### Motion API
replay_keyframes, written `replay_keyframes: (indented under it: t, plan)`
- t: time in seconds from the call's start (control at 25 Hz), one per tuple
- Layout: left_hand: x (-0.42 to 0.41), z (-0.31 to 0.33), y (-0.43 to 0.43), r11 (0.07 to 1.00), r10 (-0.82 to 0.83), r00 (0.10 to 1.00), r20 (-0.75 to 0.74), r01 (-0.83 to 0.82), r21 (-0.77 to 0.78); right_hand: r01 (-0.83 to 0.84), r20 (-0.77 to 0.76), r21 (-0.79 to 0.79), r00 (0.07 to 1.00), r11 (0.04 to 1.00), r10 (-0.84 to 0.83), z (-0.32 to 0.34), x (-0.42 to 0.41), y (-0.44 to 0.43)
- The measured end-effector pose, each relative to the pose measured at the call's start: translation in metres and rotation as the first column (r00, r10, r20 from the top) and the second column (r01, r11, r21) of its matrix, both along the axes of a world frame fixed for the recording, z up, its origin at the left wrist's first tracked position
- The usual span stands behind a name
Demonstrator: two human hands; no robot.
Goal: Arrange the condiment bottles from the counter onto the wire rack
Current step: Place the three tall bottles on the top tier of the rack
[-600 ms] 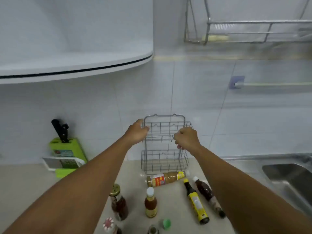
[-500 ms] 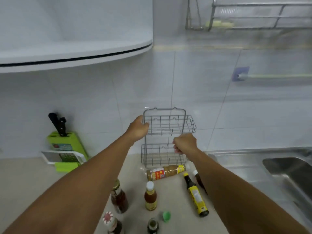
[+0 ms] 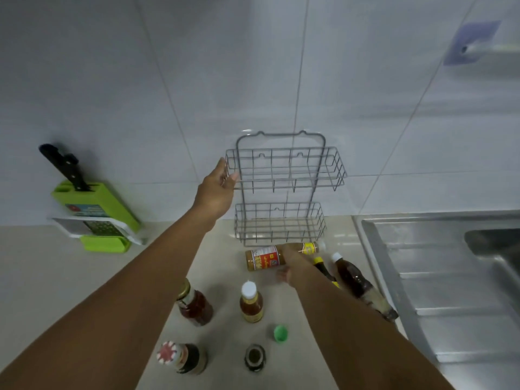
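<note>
Dropping away from the rack [image 3: 284, 192], the right hand [image 3: 294, 267] is now reaching down to the lying bottle [image 3: 277, 257] just in front of the rack's lower basket, while the left hand [image 3: 218, 190] is staying up at the top basket's left corner. The view is also tipping further down towards the counter [image 3: 84, 277].

Going from big to small: the sink [image 3: 450, 277] is lying well off to the right of the right hand. The rack is standing against the wall, just beyond both hands, and both baskets are showing bare wire. The left hand's fingers are curling loosely round the basket's corner wire, steadying it. The right hand is lying half-open over the lying bottle, touching it; whether it is gripping yet, I cannot tell.

Nothing is racked so far, so the whole job is still waiting. Beside the right arm, two dark bottles [image 3: 357, 282] are lying on their sides, one partly hidden under the arm. Between the two arms, a jar [image 3: 195, 305] and a white-capped bottle [image 3: 251, 304] are standing upright, with two more bottles [image 3: 183, 357] nearer the body. A green cap [image 3: 280, 333] is sitting close to the right forearm; what it belongs to is hard to make out. Labels are too blurred to read.
</note>
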State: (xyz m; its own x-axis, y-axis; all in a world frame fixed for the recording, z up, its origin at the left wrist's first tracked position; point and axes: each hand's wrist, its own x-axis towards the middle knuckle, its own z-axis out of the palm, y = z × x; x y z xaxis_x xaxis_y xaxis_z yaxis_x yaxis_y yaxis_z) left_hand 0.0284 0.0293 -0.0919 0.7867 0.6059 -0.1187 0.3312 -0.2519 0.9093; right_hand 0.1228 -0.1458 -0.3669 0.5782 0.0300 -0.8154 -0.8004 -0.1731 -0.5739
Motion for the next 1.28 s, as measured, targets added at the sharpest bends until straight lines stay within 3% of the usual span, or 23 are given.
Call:
replay_keyframes:
  t: [0.12, 0.4, 0.52, 0.6, 0.68, 0.84, 0.96, 1.08, 1.28]
  plan:
    - [0.004, -0.009, 0.008, 0.999, 0.01, 1.0, 0.005, -0.01, -0.035, 0.053, 0.002, -0.017, 0.999, 0.998, -0.053, 0.006, -0.004, 0.003]
    - [0.007, -0.018, 0.014, 0.999, -0.007, 1.0, 0.017, 0.008, -0.036, 0.101, 0.05, 0.192, 0.992, 0.976, -0.112, 0.037, -0.014, 0.006]
    - [0.006, -0.019, 0.015, 0.999, -0.015, 1.0, 0.008, 0.015, -0.033, 0.226, 0.058, 0.064, 0.971, 0.972, -0.23, 0.067, -0.03, 0.009]
    - [0.006, -0.019, 0.014, 0.999, -0.023, 1.0, 0.007, 0.023, -0.033, 0.266, 0.183, -0.027, 0.949, 0.964, -0.256, 0.1, -0.046, 0.01]
    - [0.004, -0.018, 0.012, 0.999, -0.016, 1.0, 0.011, 0.016, -0.05, 0.211, 0.376, 0.01, 0.905, 0.977, -0.199, 0.137, -0.062, 0.003]
    - [0.003, -0.015, 0.011, 0.997, -0.036, 0.999, -0.005, 0.036, -0.065, -0.018, 0.726, -0.004, 0.688, 1.0, 0.015, 0.21, -0.076, -0.021]
    - [0.002, -0.009, 0.01, 0.998, -0.047, 0.999, -0.018, 0.046, -0.051, -0.163, 0.884, 0.073, 0.466, 0.984, 0.011, 0.28, -0.074, -0.029]
    - [0.0, -0.005, 0.008, 0.997, -0.044, 0.999, -0.001, 0.044, -0.055, -0.199, 0.957, 0.077, 0.288, 0.977, -0.016, 0.344, -0.058, -0.014]
    - [-0.004, -0.001, 0.007, 0.997, -0.054, 0.999, 0.002, 0.054, -0.05, -0.251, 0.98, -0.132, 0.115, 0.959, 0.165, 0.383, -0.029, 0.035]
